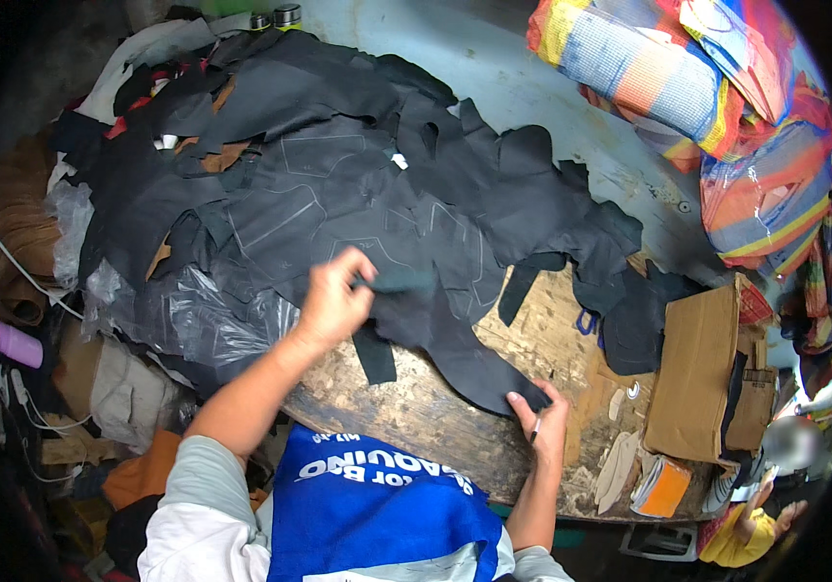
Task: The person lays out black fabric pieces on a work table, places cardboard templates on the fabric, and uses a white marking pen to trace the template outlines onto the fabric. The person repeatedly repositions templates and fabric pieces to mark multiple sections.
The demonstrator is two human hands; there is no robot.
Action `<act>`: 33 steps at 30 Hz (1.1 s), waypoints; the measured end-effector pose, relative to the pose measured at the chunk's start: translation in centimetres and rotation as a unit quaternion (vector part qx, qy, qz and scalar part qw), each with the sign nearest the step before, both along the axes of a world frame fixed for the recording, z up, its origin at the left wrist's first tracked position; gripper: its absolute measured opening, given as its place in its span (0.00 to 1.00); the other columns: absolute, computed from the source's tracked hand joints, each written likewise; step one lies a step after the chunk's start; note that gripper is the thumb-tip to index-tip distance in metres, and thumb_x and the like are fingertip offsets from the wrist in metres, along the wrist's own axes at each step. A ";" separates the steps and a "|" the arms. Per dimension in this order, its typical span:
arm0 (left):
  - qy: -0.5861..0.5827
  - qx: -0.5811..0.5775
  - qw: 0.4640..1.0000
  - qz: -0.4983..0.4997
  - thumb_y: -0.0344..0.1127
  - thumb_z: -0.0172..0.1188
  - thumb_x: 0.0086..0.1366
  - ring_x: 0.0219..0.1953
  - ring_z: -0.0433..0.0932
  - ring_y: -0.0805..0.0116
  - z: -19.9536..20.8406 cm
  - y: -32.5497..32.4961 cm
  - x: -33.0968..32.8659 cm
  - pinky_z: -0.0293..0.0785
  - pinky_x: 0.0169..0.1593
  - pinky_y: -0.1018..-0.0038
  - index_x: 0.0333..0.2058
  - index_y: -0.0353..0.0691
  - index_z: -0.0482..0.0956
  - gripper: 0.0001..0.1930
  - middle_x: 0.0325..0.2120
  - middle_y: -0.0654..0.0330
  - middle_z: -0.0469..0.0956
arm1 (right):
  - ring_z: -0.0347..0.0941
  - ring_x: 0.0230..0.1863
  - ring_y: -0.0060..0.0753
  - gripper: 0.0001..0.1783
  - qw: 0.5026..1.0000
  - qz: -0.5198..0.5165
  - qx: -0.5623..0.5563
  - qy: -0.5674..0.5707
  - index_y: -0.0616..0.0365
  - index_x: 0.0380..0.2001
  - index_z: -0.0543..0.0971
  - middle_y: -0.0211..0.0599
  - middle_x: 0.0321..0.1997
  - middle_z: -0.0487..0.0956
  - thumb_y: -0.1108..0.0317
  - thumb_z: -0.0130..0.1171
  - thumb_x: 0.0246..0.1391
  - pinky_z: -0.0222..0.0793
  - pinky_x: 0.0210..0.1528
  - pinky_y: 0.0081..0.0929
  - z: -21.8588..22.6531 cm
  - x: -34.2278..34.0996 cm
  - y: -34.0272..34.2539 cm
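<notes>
A large black leather hide (338,209) with pale drawn outlines spreads in folds over the wooden table (397,407). My left hand (336,299) is closed, its fingers curled on a raised, motion-blurred flap near the hide's middle. At the table's front, my right hand (544,419) pinches the tip of a long black leather strip between thumb and fingers. A slim pen-like stick (535,431) also pokes out of that hand; its kind is hard to make out.
An open cardboard box (695,373) stands on the right, with pale cut pieces (618,470) and an orange packet (661,487) in front. Striped woven bags (770,184) bulge at the back right. Clear plastic (208,315), a purple cup (16,343) and cables crowd the left. Another person's hands (770,509) show lower right.
</notes>
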State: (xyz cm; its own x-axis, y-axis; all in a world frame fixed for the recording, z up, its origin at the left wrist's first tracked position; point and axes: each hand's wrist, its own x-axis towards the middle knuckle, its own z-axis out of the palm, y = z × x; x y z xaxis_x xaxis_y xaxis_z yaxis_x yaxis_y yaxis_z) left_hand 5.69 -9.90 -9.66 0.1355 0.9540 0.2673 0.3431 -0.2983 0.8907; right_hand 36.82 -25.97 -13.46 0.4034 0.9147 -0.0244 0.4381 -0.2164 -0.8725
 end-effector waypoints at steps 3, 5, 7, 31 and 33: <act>-0.008 0.192 0.975 0.108 0.17 0.50 0.44 0.29 0.71 0.75 3.3 4.9 -7.8 0.68 0.35 0.79 0.25 0.35 0.70 0.08 0.21 0.62 0.70 | 0.72 0.29 0.25 0.25 0.992 0.025 0.084 0.095 0.62 0.36 0.77 0.34 0.29 0.78 0.62 0.74 0.35 0.69 0.35 0.22 -0.9 -4.0 2.7; 0.084 0.268 0.941 0.188 0.19 0.56 0.49 0.29 0.71 0.78 6.4 9.0 -15.8 0.67 0.36 0.81 0.27 0.36 0.71 0.07 0.24 0.66 0.72 | 0.74 0.31 0.33 0.26 0.984 0.068 0.129 -0.108 0.61 0.36 0.77 0.40 0.32 0.79 0.61 0.75 0.33 0.71 0.36 0.28 -0.6 -6.2 4.2; 0.080 0.239 0.908 0.335 0.26 0.60 0.51 0.32 0.78 0.69 9.4 12.5 -23.9 0.72 0.40 0.73 0.33 0.33 0.76 0.09 0.30 0.54 0.80 | 0.74 0.36 0.43 0.24 0.962 0.140 0.159 -0.174 0.60 0.35 0.77 0.44 0.34 0.78 0.63 0.73 0.33 0.71 0.39 0.32 0.1 -8.7 5.9; 0.456 0.040 0.880 0.125 0.52 0.74 0.32 0.55 0.64 0.55 2.0 5.5 -17.6 0.57 0.55 0.59 0.50 0.41 0.72 0.43 0.48 0.53 0.72 | 0.71 0.40 0.29 0.12 0.947 0.015 0.194 0.257 0.67 0.38 0.76 0.38 0.39 0.79 0.75 0.53 0.49 0.65 0.44 0.24 -3.8 -18.2 26.4; 0.470 0.040 0.876 0.096 0.50 0.74 0.34 0.60 0.59 0.55 1.7 6.8 -16.5 0.53 0.59 0.53 0.51 0.42 0.72 0.42 0.53 0.53 0.67 | 0.71 0.42 0.30 0.13 0.951 0.027 0.243 0.189 0.68 0.40 0.75 0.39 0.41 0.78 0.75 0.53 0.50 0.64 0.46 0.23 -4.5 -18.0 26.0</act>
State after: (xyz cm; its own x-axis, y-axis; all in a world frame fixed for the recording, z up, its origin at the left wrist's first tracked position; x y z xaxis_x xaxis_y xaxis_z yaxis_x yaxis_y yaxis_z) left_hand -10.86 -3.10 -8.00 0.1709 0.9665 0.1913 0.9649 -0.2035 0.1660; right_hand 18.81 0.04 -17.94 0.4021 0.8742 0.2723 0.0733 0.2657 -0.9613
